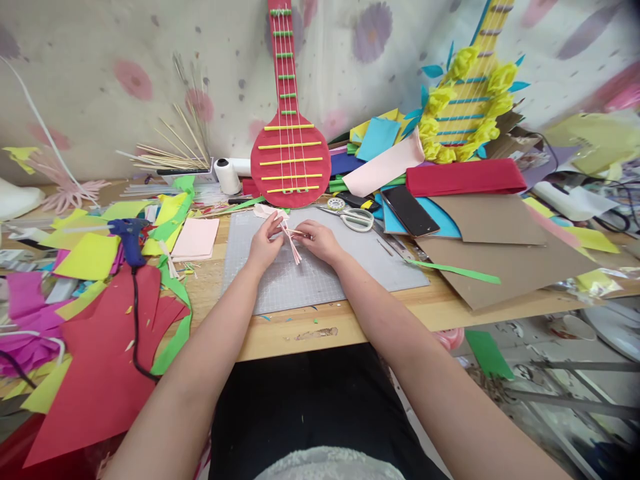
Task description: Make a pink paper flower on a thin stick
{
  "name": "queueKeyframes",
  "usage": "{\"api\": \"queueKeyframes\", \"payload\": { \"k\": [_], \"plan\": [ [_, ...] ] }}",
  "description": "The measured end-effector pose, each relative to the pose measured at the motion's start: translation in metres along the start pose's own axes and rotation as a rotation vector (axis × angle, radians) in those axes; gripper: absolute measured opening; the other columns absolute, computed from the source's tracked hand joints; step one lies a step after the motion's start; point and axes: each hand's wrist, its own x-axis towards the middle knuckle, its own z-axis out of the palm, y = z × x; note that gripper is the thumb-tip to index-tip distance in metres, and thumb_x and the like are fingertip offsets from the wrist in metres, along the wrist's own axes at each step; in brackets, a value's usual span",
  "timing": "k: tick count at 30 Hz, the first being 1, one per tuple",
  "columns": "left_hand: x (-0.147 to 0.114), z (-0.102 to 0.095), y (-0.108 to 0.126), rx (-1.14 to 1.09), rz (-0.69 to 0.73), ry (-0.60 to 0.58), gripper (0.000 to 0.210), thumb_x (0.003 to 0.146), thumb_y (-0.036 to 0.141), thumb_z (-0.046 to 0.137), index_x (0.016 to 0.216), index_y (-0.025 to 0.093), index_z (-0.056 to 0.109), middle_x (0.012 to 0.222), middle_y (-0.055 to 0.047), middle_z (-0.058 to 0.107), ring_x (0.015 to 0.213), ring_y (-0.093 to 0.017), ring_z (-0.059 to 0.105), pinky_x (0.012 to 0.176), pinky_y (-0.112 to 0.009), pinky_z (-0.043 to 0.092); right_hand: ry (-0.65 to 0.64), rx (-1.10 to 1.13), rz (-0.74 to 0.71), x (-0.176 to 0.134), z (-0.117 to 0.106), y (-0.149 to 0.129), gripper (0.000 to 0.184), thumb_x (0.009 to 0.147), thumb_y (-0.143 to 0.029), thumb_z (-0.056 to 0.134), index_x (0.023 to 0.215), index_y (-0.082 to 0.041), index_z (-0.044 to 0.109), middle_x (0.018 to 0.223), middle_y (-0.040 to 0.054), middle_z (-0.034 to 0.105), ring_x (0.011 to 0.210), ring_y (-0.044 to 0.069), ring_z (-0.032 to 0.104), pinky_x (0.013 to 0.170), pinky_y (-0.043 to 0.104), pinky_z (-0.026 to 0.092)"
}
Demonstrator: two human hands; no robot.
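Note:
My left hand (266,241) is closed, its fingertips pinching a bunch of narrow pale pink paper strips (293,248). The strips hang down between my hands, loose ends toward me. A thin light stick (300,232) points left from the closed fingers of my right hand (321,240) and meets the strips. Just beyond my left fingertips is a pale pink paper piece (270,212). Both hands are over the grey cutting mat (280,290). Left of the mat lies a stack of pale pink paper squares (196,238).
A red paper lute (291,150) stands behind the mat, scissors (357,219) to its right. A blue glue gun (129,241) lies left among coloured paper. Further right are a phone (411,210), brown cardboard (500,267) and a yellow flowered instrument (465,107).

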Motion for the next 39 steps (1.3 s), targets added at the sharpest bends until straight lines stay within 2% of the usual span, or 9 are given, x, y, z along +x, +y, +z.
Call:
{"api": "queueKeyframes", "payload": {
  "k": [4, 7, 10, 13, 18, 25, 29, 34, 39],
  "plan": [
    [-0.001, -0.002, 0.003, 0.070, 0.049, 0.045, 0.062, 0.069, 0.015, 0.054, 0.129, 0.020, 0.041, 0.123, -0.012, 0.055, 0.098, -0.018, 0.060, 0.076, -0.030, 0.052, 0.037, -0.035, 0.035, 0.001, -0.001, 0.001, 0.022, 0.085, -0.030, 0.048, 0.092, -0.019, 0.066, 0.094, 0.0029, 0.063, 0.082, 0.013, 0.055, 0.075, 0.023, 0.040],
    [-0.004, -0.004, 0.008, 0.245, 0.116, 0.087, 0.045, 0.068, 0.021, 0.060, 0.113, 0.018, 0.054, 0.104, -0.008, 0.061, 0.088, -0.016, 0.060, 0.070, -0.027, 0.051, 0.079, -0.062, 0.072, 0.002, -0.001, 0.003, 0.022, 0.085, -0.031, 0.049, 0.093, -0.020, 0.066, 0.091, 0.0024, 0.064, 0.079, 0.013, 0.055, 0.069, 0.023, 0.039],
    [-0.006, -0.002, 0.013, 0.468, 0.201, 0.066, 0.021, 0.070, 0.026, 0.064, 0.089, 0.019, 0.063, 0.087, -0.004, 0.061, 0.081, -0.015, 0.058, 0.072, -0.029, 0.049, 0.105, -0.087, 0.086, 0.003, 0.000, 0.004, 0.022, 0.084, -0.033, 0.050, 0.093, -0.021, 0.066, 0.090, 0.0019, 0.064, 0.076, 0.013, 0.055, 0.066, 0.024, 0.038],
    [-0.007, 0.000, 0.017, 0.591, 0.259, 0.045, 0.013, 0.075, 0.026, 0.059, 0.084, 0.019, 0.065, 0.084, -0.004, 0.059, 0.082, -0.016, 0.057, 0.076, -0.031, 0.048, 0.108, -0.108, 0.086, 0.002, 0.001, 0.003, 0.021, 0.084, -0.034, 0.051, 0.094, -0.022, 0.066, 0.092, 0.0013, 0.065, 0.076, 0.013, 0.056, 0.066, 0.024, 0.038],
    [-0.008, 0.002, 0.020, 0.561, 0.253, 0.002, 0.014, 0.079, 0.028, 0.055, 0.088, 0.019, 0.062, 0.093, -0.005, 0.062, 0.092, -0.017, 0.058, 0.083, -0.032, 0.047, 0.110, -0.115, 0.089, 0.001, 0.002, 0.002, 0.021, 0.084, -0.034, 0.051, 0.094, -0.023, 0.066, 0.097, 0.0012, 0.064, 0.083, 0.014, 0.058, 0.072, 0.026, 0.040],
    [-0.008, 0.001, 0.013, 0.457, 0.239, -0.109, 0.043, 0.067, 0.039, 0.069, 0.103, 0.019, 0.057, 0.108, -0.007, 0.061, 0.103, -0.020, 0.056, 0.092, -0.036, 0.043, 0.108, -0.105, 0.140, 0.001, 0.000, 0.004, 0.021, 0.084, -0.033, 0.050, 0.097, -0.023, 0.064, 0.097, 0.0010, 0.064, 0.088, 0.015, 0.059, 0.072, 0.026, 0.040],
    [-0.006, -0.001, 0.009, 0.425, 0.221, -0.134, 0.045, 0.070, 0.040, 0.066, 0.108, 0.017, 0.056, 0.111, -0.010, 0.060, 0.105, -0.021, 0.055, 0.093, -0.038, 0.042, 0.118, -0.089, 0.158, 0.001, 0.000, 0.004, 0.019, 0.084, -0.031, 0.051, 0.095, -0.023, 0.064, 0.096, 0.0010, 0.065, 0.087, 0.015, 0.059, 0.073, 0.027, 0.040],
    [-0.007, -0.004, 0.006, 0.399, 0.294, -0.185, 0.039, 0.079, 0.039, 0.055, 0.113, 0.019, 0.055, 0.114, -0.009, 0.059, 0.109, -0.020, 0.053, 0.097, -0.040, 0.040, 0.138, -0.061, 0.195, 0.000, -0.001, 0.004, 0.019, 0.083, -0.033, 0.051, 0.093, -0.023, 0.065, 0.094, 0.0006, 0.065, 0.085, 0.015, 0.059, 0.071, 0.027, 0.040],
    [-0.006, -0.004, 0.002, 0.411, 0.295, -0.173, 0.044, 0.074, 0.034, 0.062, 0.114, 0.020, 0.054, 0.117, -0.010, 0.058, 0.112, -0.022, 0.052, 0.098, -0.042, 0.039, 0.158, -0.077, 0.218, 0.000, 0.000, 0.004, 0.021, 0.084, -0.036, 0.049, 0.092, -0.024, 0.065, 0.094, 0.0005, 0.065, 0.082, 0.015, 0.058, 0.069, 0.027, 0.039]
  ]
}}
